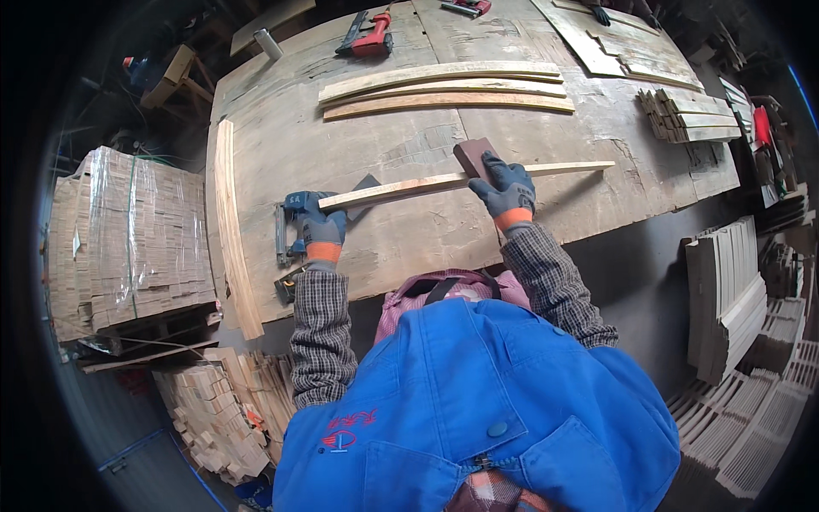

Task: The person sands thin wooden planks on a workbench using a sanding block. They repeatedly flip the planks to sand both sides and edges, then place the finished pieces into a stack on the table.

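A long pale wooden strip (401,187) is held slantwise above the wooden worktable (409,239). My left hand (321,229), in a dark blue glove with an orange cuff, is closed round its left end. In my right hand (508,191), gloved alike, is a brown sanding block (474,160), gripped against the strip right of its middle. The strip's right end reaches past this hand and casts a shadow on the tabletop. Next to my left hand lies a nail gun (282,232), partly covered by the glove. A dark flat piece (367,187) shows behind the strip.
Several wooden strips (444,90) lie farther back, and one long board (229,213) lies along the left edge. A red nail gun (373,41) and a cylinder (268,43) are at the far side. Wrapped wood (136,230) stands left; bundled slats (695,117) sit right.
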